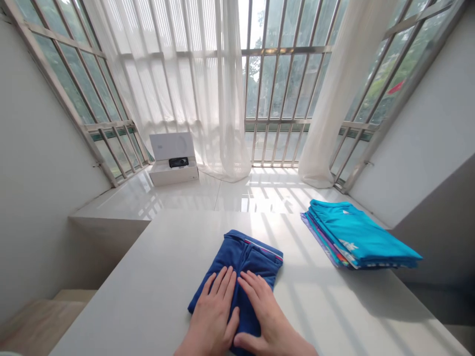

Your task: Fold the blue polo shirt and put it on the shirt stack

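A folded dark blue garment (241,254) lies on the white table in front of me, with a red and white stripe along its upper right edge. Whether it is a shirt or trousers I cannot tell. My left hand (215,306) rests flat on its left part, fingers stretched out. Beside it, my right hand (263,311) lies on the right part with its fingers extended and its thumb pointing toward the left hand. Both palms hide the garment's lower middle.
At the right of the white table (148,277) sits a stack of folded clothes (359,232), turquoise on top. An open white box (174,174) with a black device (178,162) stands on the window ledge (218,193). White curtains (222,99) hang behind, before barred windows.
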A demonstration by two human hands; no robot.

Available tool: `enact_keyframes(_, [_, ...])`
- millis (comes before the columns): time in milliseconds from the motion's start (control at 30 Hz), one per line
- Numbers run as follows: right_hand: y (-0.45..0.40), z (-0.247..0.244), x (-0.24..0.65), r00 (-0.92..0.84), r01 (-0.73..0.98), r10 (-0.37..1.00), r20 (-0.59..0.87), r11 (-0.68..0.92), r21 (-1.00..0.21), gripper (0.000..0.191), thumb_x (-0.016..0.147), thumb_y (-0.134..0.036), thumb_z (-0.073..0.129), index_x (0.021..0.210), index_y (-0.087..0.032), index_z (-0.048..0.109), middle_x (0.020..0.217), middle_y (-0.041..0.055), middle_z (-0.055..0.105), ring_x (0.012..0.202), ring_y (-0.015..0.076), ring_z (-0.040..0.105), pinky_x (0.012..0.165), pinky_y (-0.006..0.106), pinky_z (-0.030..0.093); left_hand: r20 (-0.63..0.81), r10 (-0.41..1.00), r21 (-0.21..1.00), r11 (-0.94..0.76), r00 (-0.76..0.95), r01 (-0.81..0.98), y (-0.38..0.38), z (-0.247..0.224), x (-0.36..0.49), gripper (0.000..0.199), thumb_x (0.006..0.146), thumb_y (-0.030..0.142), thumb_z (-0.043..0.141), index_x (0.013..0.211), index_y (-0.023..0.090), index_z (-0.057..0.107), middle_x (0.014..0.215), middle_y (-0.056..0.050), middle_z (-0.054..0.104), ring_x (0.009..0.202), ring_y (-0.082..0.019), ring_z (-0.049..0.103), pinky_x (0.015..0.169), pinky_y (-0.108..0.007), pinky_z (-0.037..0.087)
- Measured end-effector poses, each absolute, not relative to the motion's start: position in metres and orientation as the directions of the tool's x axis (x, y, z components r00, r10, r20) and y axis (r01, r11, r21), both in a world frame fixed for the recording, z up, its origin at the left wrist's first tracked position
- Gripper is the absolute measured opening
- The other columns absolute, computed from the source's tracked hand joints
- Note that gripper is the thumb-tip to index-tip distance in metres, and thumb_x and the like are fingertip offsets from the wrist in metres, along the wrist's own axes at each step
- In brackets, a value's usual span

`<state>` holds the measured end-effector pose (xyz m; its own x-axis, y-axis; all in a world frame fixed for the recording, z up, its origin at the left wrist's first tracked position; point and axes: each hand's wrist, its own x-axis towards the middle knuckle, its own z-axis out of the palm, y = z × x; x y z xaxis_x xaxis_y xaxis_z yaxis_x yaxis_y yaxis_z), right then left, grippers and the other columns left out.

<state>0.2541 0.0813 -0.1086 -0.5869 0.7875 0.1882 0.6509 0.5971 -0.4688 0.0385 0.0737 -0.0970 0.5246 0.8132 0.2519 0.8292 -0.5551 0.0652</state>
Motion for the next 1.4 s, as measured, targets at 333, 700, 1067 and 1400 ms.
enact_keyframes(333, [0.095,-0.091,0.261,-0.34,0.873,0.929,0.147,0.37,-0.317,0.067,0.098,-0.054,0.043,0.155,-0.018,0.036,0.164,0.0113,0.029,0.15,0.0321,0.026,0.121,0.052,0.028,0.165,0.783,0.121,-0.62,0.6,0.775,0.072,-0.096,0.033,0.082,0.08,0.012,0.045,0.159,0.019,0.023,0.163,-0.004,0.029,0.148,-0.024,0.031,0.123,-0.042,0.023])
enact_keyframes(700, [0.07,-0.061,0.246,-0.274,0.928,0.937,0.219,0.317,-0.198,0.019,0.094,-0.029,0.053,0.102,-0.022,0.069,0.104,0.0103,0.066,0.092,0.0265,0.064,0.083,0.043,0.053,0.066,0.754,0.298,-0.64,0.653,0.709,0.044,-0.057,0.014,0.085,0.065,0.0,0.046,0.143,0.035,0.047,0.158,0.003,0.039,0.146,-0.022,0.036,0.122,-0.05,0.027])
enact_keyframes(1067, [0.059,-0.049,0.243,-0.512,0.78,0.85,0.124,0.52,-0.349,0.049,0.09,-0.041,0.062,0.136,-0.024,0.06,0.15,0.0087,0.052,0.139,0.0302,0.044,0.115,0.048,0.039,0.08,0.765,0.365,-0.619,0.639,0.695,0.049,-0.031,-0.001,0.046,0.08,-0.004,0.044,0.097,0.029,0.071,0.123,0.004,0.071,0.126,-0.019,0.057,0.11,-0.04,0.041])
enact_keyframes(1400, [0.044,-0.076,0.234,-0.415,0.77,0.867,0.276,0.496,-0.402,0.027,0.091,-0.017,0.049,0.103,-0.025,0.071,0.105,0.0068,0.07,0.091,0.0222,0.067,0.085,0.037,0.056,0.317,0.701,-0.01,-0.671,0.638,0.741,0.021,-0.12,0.051,0.063,0.1,0.032,0.048,0.156,0.014,0.026,0.148,-0.016,0.052,0.136,-0.03,0.049,0.11,-0.045,0.042])
